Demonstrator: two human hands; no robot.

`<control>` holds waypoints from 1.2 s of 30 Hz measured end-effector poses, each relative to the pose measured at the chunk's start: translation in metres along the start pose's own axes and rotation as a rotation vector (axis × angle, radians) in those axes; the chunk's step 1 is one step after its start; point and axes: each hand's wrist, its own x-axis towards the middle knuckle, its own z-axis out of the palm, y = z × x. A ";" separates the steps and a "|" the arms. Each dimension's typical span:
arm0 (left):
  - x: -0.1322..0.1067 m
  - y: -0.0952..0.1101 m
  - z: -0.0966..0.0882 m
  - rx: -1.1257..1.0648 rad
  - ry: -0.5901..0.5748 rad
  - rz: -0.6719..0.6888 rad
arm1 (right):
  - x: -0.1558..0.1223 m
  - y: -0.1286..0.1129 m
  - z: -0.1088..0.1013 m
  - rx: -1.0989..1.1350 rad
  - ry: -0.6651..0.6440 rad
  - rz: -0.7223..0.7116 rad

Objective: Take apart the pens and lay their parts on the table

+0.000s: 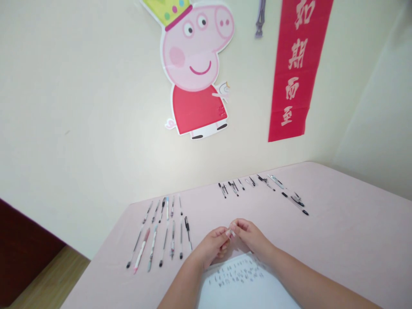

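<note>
My left hand and my right hand meet fingertip to fingertip above the pink table. Both pinch a small pale thing between them; I cannot make out what it is. A white sheet of paper with small dark marks lies just under and in front of my hands. To the left, several pens lie in two neat rows. At the far right, several small dark pen parts lie spread along the table's back edge.
The table stands against a cream wall bearing a pink cartoon pig sticker and a red banner with pale characters. Wooden floor and a dark red surface show at the lower left.
</note>
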 end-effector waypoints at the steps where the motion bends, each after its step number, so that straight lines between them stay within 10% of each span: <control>1: 0.000 0.000 0.000 -0.005 -0.005 -0.006 | 0.000 0.001 0.000 -0.022 -0.014 -0.017; 11: -0.012 0.008 -0.003 -0.031 -0.037 -0.045 | 0.008 -0.012 -0.020 0.177 0.328 0.031; 26: 0.005 -0.004 -0.014 -0.409 0.199 0.194 | 0.006 0.008 -0.012 -0.770 -0.007 -0.306; 36: 0.006 -0.004 -0.012 -0.369 0.361 0.316 | 0.004 0.011 -0.008 -1.040 0.026 -0.372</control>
